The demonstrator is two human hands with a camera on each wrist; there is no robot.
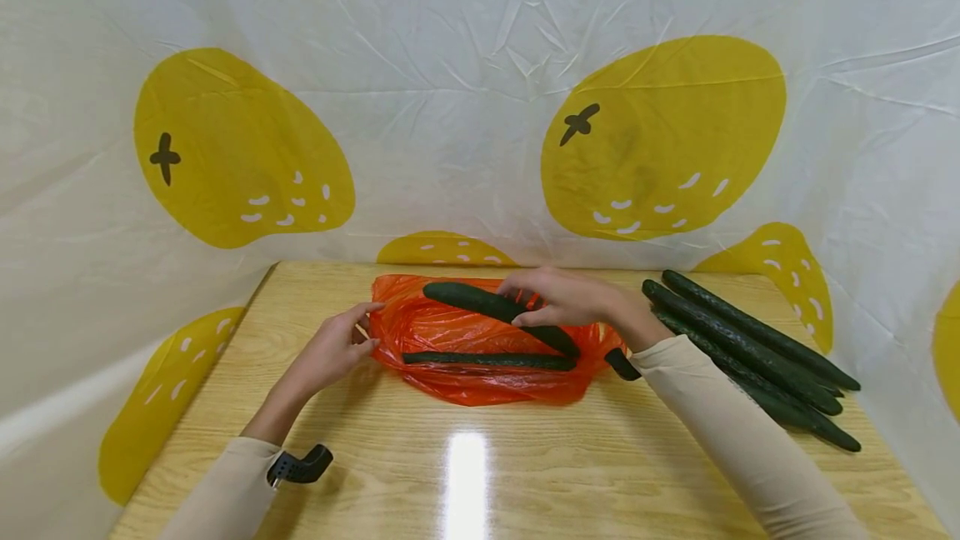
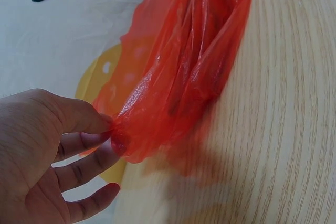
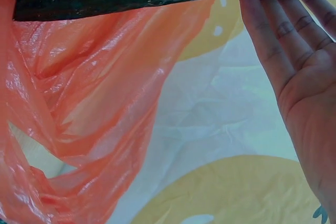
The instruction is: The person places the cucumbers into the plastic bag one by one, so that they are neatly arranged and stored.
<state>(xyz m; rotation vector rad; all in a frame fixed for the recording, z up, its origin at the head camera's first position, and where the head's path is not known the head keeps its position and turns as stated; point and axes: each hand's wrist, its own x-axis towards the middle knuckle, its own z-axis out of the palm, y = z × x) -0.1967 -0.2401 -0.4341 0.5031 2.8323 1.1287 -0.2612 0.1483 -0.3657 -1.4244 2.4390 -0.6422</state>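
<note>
Your right hand [image 1: 562, 298] grips a cucumber [image 1: 468, 297] slanting over the red bag [image 1: 472, 387]; your left hand [image 1: 337, 350] pinches the bag's left edge; expect the cucumber firm, fairly weighty and slick, best held mid-length; the film should tear easily.

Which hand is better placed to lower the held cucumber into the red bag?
Probably the right hand: it holds the cucumber over the red bag, while the left hand pinches the bag's edge.

The left hand [image 1: 335, 348] pinches; the right hand [image 1: 564, 296] grips.
</note>
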